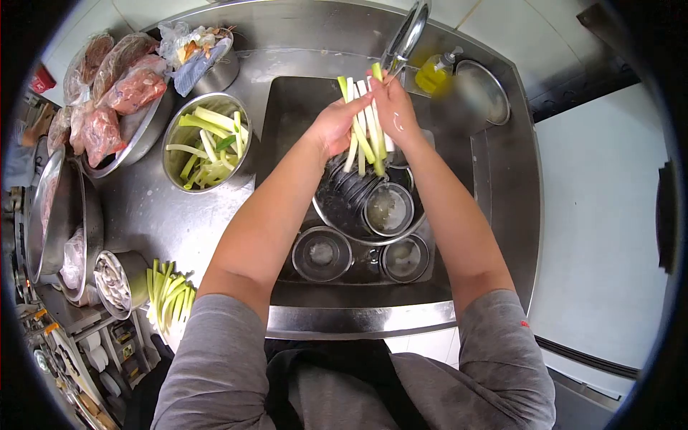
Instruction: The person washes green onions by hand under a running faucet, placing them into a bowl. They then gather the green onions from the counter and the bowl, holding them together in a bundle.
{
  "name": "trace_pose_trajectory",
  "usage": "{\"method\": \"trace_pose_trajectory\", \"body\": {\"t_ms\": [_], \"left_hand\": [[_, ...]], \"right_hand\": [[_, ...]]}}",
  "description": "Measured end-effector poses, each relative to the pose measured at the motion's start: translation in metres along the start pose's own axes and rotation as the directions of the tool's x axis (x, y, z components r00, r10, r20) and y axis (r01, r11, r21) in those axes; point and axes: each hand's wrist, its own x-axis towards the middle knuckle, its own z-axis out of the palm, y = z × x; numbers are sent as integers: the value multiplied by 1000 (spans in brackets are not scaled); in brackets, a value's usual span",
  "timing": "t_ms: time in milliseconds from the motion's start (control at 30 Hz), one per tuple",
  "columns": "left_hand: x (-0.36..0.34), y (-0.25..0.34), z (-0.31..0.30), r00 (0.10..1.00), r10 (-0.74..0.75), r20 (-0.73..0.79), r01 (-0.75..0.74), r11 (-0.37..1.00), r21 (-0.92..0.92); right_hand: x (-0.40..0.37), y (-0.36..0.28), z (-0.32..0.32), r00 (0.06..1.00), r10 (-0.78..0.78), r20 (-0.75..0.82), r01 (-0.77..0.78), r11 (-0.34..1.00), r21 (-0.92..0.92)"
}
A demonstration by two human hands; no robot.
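Observation:
Over the sink [287,107], a bunch of green onion stalks [363,140], white and pale green, is held between my two hands below the faucet [408,36]. My left hand [333,127] is closed round the bunch from the left, its thumb across the stalks. My right hand [393,107] grips the upper right part of the same bunch. Beneath the stalks, streaks of water fall into a large metal basin [322,204]. A small metal bowl [388,209] sits inside that basin. Two more metal bowls [322,254] stand at the sink's front.
On the left counter, a metal pot [172,154] holds cut green onion pieces. Bagged raw meat [132,86] fills a wide bowl behind it. More green onions [170,294] lie near the front edge. Right of the faucet are a yellow soap bottle [433,72] and a round metal lid [494,89].

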Motion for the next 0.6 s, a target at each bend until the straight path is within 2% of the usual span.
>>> {"method": "trace_pose_trajectory", "body": {"t_ms": [67,100,133,200,233,300,333,400,433,467,500,533,600], "left_hand": [[0,-3,4,1000,13,-20,-13,1000,-18],[1,-5,5,999,35,-9,-35,999,-12],[3,-4,4,999,33,-7,-34,999,-11],[2,-2,4,994,23,106,-33,995,92],[1,1,6,993,16,120,-30,993,117],[2,9,14,997,-6,79,-6,988,157],[4,11,15,999,-25,37,17,980,197],[9,19,16,998,-40,41,34,988,148],[10,22,18,996,-27,87,15,991,137],[12,24,20,991,-12,132,-4,992,124],[15,18,21,984,-24,175,-3,988,152],[12,17,25,980,-94,177,66,985,157],[10,16,28,968,-143,208,108,979,171]], "right_hand": [[-2,-12,-2,970,239,-44,-229,960,163],[0,-14,2,959,272,-79,-246,937,247],[0,-16,1,959,272,-82,-245,937,247],[-4,-22,-4,990,120,-79,-113,989,94],[-4,-27,-7,989,122,-80,-114,989,92],[-3,-34,-16,991,98,-94,-106,991,-85],[-5,-24,-20,991,98,-92,-106,991,-86],[-10,-1,-26,953,296,-61,-302,944,-130],[-20,-4,-25,970,223,-95,-230,970,-76],[-28,0,-27,971,219,-92,-226,971,-79],[-36,11,-32,939,340,-49,-337,939,68],[-43,18,-35,893,449,14,-442,873,207],[-51,23,-38,884,467,26,-456,850,265]]}}
